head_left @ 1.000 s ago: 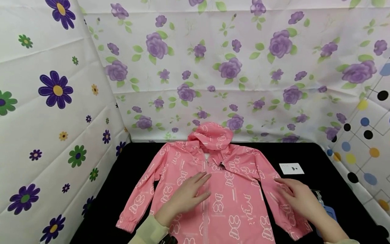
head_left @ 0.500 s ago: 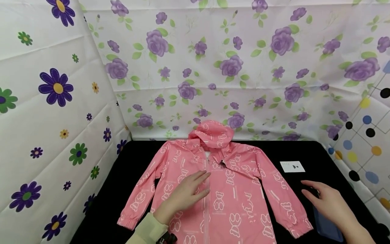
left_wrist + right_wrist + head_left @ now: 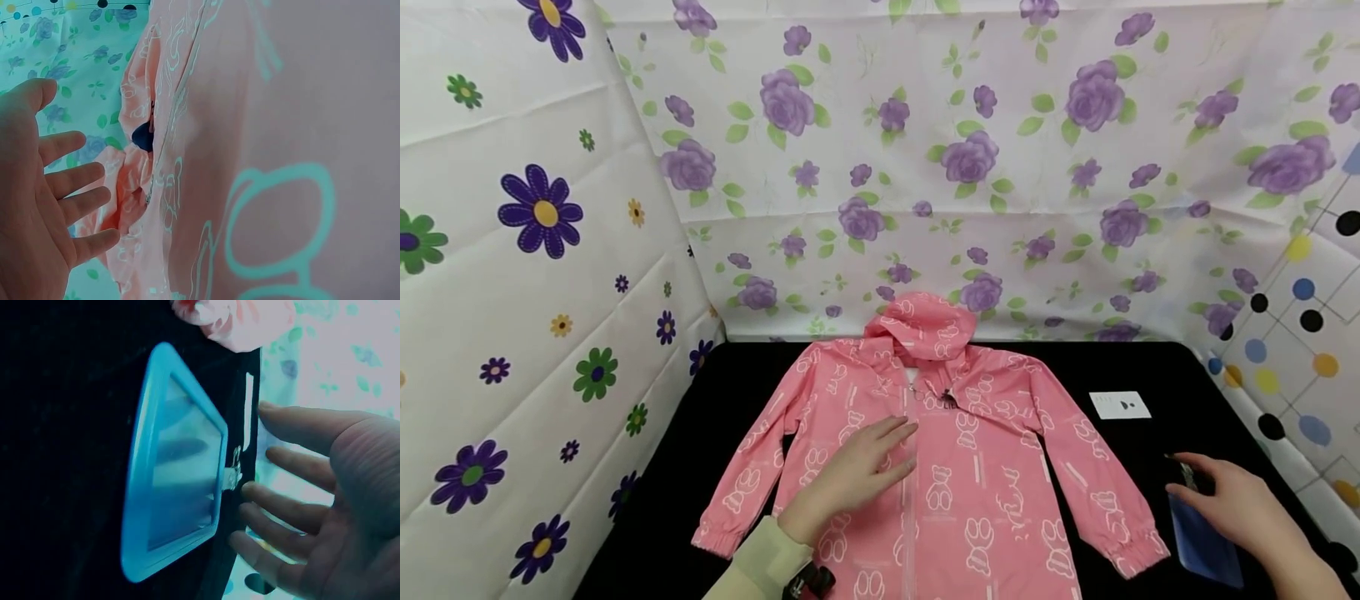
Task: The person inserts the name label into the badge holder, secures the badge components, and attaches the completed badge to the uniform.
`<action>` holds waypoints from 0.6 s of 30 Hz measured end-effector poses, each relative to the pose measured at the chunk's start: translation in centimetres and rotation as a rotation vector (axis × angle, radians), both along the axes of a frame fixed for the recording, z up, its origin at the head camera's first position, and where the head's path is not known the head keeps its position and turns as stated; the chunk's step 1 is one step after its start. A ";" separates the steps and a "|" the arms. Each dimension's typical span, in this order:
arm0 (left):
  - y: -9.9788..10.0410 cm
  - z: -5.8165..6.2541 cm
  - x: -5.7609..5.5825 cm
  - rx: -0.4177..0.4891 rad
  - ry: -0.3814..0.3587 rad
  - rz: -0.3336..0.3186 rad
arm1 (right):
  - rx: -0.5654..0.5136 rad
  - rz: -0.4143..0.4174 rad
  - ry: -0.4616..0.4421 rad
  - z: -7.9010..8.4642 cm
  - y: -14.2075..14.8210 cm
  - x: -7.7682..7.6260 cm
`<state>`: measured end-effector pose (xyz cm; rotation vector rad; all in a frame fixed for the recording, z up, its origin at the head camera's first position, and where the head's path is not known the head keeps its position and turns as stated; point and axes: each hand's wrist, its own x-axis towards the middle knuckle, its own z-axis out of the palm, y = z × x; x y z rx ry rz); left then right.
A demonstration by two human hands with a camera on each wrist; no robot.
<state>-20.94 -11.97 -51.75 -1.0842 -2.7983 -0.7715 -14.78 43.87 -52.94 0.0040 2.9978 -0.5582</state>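
A pink hooded zip jacket [image 3: 996, 475] with white bear outlines lies front up, its sleeves spread. My left hand [image 3: 861, 471] is over the jacket's front beside the zip, fingers extended and holding nothing; the left wrist view shows that hand [image 3: 31, 187] with its fingers spread apart. At the right, my right hand [image 3: 1247, 508] is over a blue badge holder [image 3: 1206, 546] with a clear window. In the right wrist view, my loosely bent fingers are near the metal clip [image 3: 232, 475] of the badge holder [image 3: 137, 512], with no grip on it visible.
A white card [image 3: 1120, 405] lies on the black table [image 3: 752, 375] beyond the badge holder. Flower-printed cloth [image 3: 880, 167] stands behind the table, with patterned cloth walls at both sides.
My right hand has left the jacket's right-side sleeve and moved right to the badge holder. The left hand stays over the jacket's front. The camera view has shifted slightly.
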 end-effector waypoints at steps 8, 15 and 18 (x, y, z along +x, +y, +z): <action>-0.6 0.4 0.6 -0.006 -0.007 0.019 | 0.027 -0.008 -0.076 -1.0 0.8 0.1; -0.9 0.2 1.4 0.025 -0.023 0.018 | -0.015 -0.085 -0.144 -1.0 0.4 0.7; -1.1 0.2 1.7 0.032 -0.029 0.013 | -0.018 -0.110 -0.166 -0.8 0.2 0.8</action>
